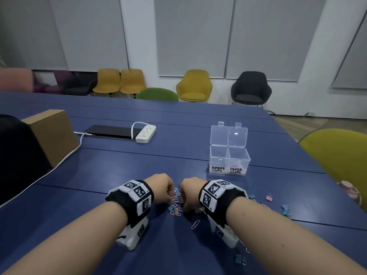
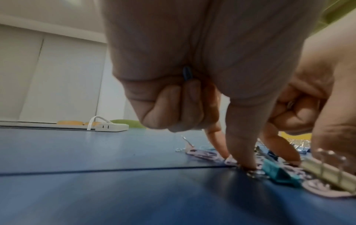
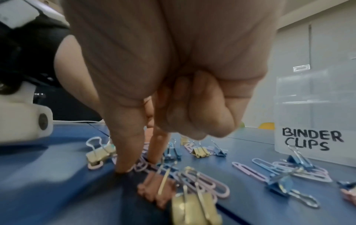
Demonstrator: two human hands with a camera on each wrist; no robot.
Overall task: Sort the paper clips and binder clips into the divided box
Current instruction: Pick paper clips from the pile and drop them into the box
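Both wrists hovered low over the blue bench (image 1: 119,165). Left hand (image 1: 160,187) and right hand (image 1: 188,192) pinched paper clips (image 1: 177,199) from the pile. Box (image 1: 229,161) stood open beyond, right; chairs (image 1: 193,86) lined the far wall.

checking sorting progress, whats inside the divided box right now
In the divided box, the compartment labelled paper clips holds a few paper clips. The binder clips compartment looks empty, though its label hides the bottom.

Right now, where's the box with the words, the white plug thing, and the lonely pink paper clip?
divided box (image 1: 218,169), head view, its BINDER CLIPS label.
power strip (image 1: 146,133), head view, its top.
pink paper clip (image 1: 195,224), head view, its middle.
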